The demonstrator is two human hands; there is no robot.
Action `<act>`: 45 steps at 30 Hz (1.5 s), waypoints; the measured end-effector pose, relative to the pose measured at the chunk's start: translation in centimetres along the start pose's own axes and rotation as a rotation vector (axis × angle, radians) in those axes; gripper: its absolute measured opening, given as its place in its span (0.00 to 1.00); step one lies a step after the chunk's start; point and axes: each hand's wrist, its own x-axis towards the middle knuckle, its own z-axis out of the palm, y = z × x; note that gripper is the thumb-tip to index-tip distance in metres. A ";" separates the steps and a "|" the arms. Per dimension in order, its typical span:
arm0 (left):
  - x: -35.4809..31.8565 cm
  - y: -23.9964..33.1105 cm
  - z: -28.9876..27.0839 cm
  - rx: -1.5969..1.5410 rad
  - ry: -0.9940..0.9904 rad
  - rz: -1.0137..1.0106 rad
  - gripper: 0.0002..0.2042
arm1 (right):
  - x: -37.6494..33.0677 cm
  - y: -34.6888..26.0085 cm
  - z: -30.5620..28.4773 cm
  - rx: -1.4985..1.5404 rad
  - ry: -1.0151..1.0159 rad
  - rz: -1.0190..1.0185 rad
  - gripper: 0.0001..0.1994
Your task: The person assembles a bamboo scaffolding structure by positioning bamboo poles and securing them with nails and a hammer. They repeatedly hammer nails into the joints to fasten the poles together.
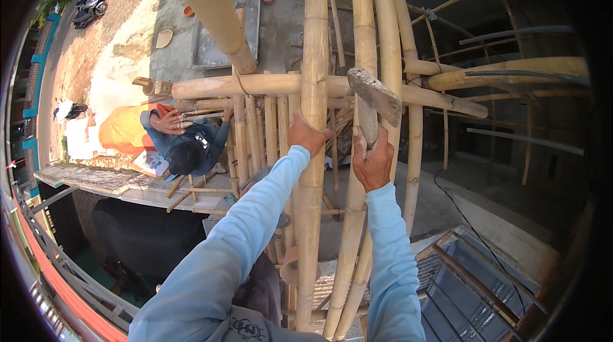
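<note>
My left hand [310, 134] is closed around an upright-looking bamboo pole [313, 42], thumb laid across its front. In my right hand [373, 160] is the handle of a hatchet [378, 95], its head grey and crusted with what looks like dried mortar. That head lies over the bamboo poles to the right, just above a horizontal bamboo pole [255, 85] that crosses behind. Whether the hatchet touches the bamboo cannot be told. Light blue sleeves cover both my arms.
Below on the left, a person [195, 144] in dark blue and a black cap raises one hand beside an orange sheet [124, 128]. A mixing tray [217, 51] lies on the ground. Steel bars [523, 35] jut in at right; a metal grille [472, 284] lies lower right.
</note>
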 end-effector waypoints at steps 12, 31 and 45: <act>0.2 -0.4 0.5 -0.003 0.072 0.044 0.41 | 0.5 -0.6 2.1 -0.057 -0.145 0.138 0.19; 0.3 -0.2 0.4 0.013 0.068 0.022 0.42 | -0.4 -0.1 2.8 0.037 -0.003 0.264 0.19; 0.5 -0.7 0.4 0.066 0.060 -0.008 0.44 | 0.2 -1.1 3.3 0.361 0.211 -0.082 0.18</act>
